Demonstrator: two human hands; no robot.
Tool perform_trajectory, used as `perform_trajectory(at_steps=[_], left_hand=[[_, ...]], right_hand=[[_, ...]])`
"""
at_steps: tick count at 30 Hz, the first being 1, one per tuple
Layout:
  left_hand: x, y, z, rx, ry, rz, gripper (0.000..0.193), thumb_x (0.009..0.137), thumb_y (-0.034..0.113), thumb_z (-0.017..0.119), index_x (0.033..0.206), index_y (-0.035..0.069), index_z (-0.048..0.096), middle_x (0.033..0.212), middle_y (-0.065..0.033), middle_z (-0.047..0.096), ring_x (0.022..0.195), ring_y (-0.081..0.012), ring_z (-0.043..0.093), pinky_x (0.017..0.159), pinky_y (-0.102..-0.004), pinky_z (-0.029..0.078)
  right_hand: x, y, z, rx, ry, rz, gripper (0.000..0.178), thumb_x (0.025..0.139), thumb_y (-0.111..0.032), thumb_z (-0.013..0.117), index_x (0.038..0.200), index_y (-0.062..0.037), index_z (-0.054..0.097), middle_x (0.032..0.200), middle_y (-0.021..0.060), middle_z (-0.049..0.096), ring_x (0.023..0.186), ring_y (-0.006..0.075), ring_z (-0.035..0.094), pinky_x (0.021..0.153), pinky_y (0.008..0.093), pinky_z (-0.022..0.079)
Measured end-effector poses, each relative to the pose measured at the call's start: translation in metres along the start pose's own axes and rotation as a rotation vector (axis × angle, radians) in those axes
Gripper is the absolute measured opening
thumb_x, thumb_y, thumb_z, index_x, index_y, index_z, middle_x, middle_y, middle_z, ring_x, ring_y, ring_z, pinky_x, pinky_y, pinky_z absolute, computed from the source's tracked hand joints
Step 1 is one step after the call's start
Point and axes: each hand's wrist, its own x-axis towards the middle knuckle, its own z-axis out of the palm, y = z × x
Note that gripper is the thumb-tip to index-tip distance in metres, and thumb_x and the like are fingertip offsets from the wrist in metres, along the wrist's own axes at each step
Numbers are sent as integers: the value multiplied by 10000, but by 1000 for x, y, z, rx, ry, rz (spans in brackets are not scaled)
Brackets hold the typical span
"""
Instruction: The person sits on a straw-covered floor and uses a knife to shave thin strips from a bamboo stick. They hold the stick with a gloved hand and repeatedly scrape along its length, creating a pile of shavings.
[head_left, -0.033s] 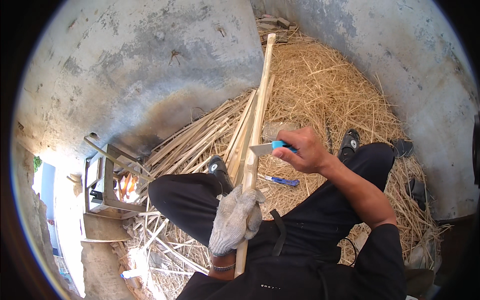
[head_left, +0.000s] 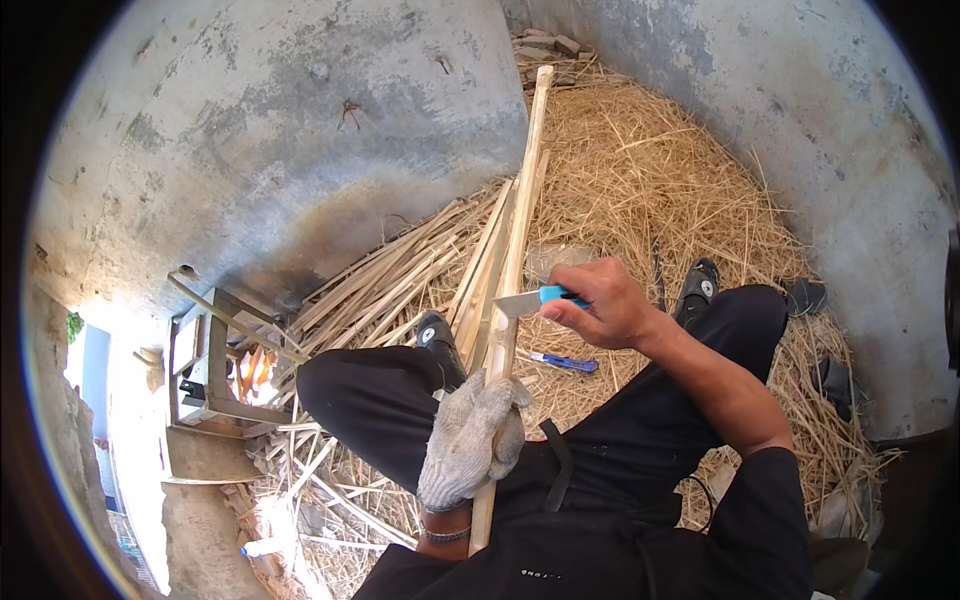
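A long pale bamboo strip (head_left: 518, 225) slants up from my lap toward the far wall. My left hand (head_left: 470, 440), in a grey knitted glove, is closed around its lower part. My bare right hand (head_left: 605, 300) grips a knife (head_left: 520, 304) by its light blue handle. The broad blade points left and lies across the strip, just above a paler shaved patch and beyond the gloved hand. The fingers wrapped round the handle hide most of it.
A blue box cutter (head_left: 565, 362) lies on straw between my legs. Several split strips (head_left: 400, 255) are piled along the left wall. Loose straw (head_left: 660, 170) covers the far floor. A wooden frame (head_left: 235, 355) stands at left, and concrete walls (head_left: 300, 110) close in the space.
My right hand and the knife have shifted slightly left, so the blade reaches farther across the strip. The gloved left hand and the strip look nearly unmoved.
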Motion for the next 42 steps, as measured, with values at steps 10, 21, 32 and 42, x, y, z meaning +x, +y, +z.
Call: perform_trajectory(at_steps=[10,21,32,42], left_hand=[[4,-6,-5,-249,-186,-44,383,1031,413,520,883,60,513,487,4,406,320,-72,320,292,-217,241],[10,0,-13,-290,-150,-34,325,1055,333,487,882,60,516,518,-10,410,351,-82,324,316,-223,268],[-20,-13,4,-194,-252,-161,361,1066,371,449,839,92,483,477,29,373,306,-80,304,270,-228,225],[11,-20,-23,-454,-212,-34,406,1061,435,429,862,84,479,449,2,366,281,-92,299,272,-235,246]], right_hand=[[6,-8,11,-150,76,-92,483,965,-468,610,705,-70,527,536,107,524,439,303,549,439,405,409],[22,-2,26,-240,180,-46,571,969,-542,569,665,-74,447,526,92,450,425,283,513,403,396,377],[76,95,-58,-399,456,686,597,1076,-499,349,618,-128,441,470,-16,343,366,100,328,306,284,243],[20,7,-2,-56,34,-50,445,989,-431,583,757,-51,576,512,118,512,432,280,532,460,411,408]])
